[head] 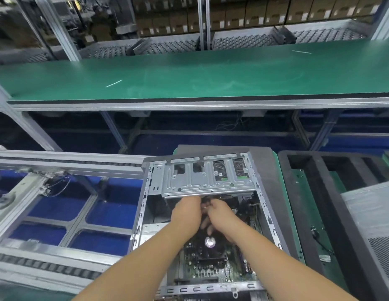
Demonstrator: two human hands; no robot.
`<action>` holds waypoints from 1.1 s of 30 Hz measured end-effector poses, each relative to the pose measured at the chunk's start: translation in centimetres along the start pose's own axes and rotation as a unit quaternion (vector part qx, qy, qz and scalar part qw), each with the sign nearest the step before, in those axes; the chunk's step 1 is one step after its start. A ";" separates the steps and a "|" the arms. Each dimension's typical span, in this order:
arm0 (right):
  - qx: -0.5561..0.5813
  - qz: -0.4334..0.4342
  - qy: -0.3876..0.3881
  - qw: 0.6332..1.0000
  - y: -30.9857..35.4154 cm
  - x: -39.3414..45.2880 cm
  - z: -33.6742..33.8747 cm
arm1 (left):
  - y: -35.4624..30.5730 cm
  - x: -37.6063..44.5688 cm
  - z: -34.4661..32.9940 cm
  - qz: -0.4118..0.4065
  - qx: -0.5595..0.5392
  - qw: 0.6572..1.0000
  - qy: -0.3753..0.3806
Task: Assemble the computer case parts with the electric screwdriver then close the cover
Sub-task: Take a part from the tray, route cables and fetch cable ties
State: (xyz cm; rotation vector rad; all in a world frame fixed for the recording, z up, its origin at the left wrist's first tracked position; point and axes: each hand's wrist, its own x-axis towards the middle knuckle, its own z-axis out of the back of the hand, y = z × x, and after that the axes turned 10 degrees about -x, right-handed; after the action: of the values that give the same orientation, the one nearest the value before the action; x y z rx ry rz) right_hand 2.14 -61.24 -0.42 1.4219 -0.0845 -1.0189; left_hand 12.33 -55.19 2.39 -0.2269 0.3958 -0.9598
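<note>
No text, brand or number can be read anywhere in the view. A small white label (220,174) sits on a part behind the drive cage (202,179), just beyond the hands, but its print is too small and blurred to make out. The cardboard boxes (234,16) on the shelves far beyond the hands carry pale stickers, which are equally unreadable. The motherboard (202,272) below the hands shows no legible markings either.

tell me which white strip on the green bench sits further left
The white strip near the bench's left front; the other strip lies far right, toward the back edge.
</note>
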 end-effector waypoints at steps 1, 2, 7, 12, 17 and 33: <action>0.009 -0.002 0.000 1.000 -0.1 0.0 0.1 | -0.1 0.0 0.1 -0.001 -0.011 1.000 0.009; 0.017 -0.004 0.000 1.000 -0.3 0.1 0.2 | -0.1 0.1 0.2 -0.002 -0.024 1.000 0.017; 0.098 -0.035 -0.027 0.994 -0.7 0.7 0.3 | 0.7 0.5 0.1 -0.002 -0.077 0.997 0.031; 0.131 -0.044 -0.028 0.990 -0.9 1.0 0.4 | 0.6 0.4 -0.9 0.062 -0.073 0.995 -0.022; 0.131 -0.049 -0.027 0.990 -1.0 1.1 0.6 | 0.3 0.4 -1.1 0.056 -0.060 0.996 -0.026; 0.112 -0.072 -0.096 0.986 -1.0 1.5 0.4 | 0.5 0.6 -1.7 0.031 -0.235 0.971 -0.007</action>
State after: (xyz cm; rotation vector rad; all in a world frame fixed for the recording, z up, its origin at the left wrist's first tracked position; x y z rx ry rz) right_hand 2.26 -62.25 -1.90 1.5462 -0.2469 -1.2970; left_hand 12.33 -55.45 0.48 -0.6482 0.6112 -0.7916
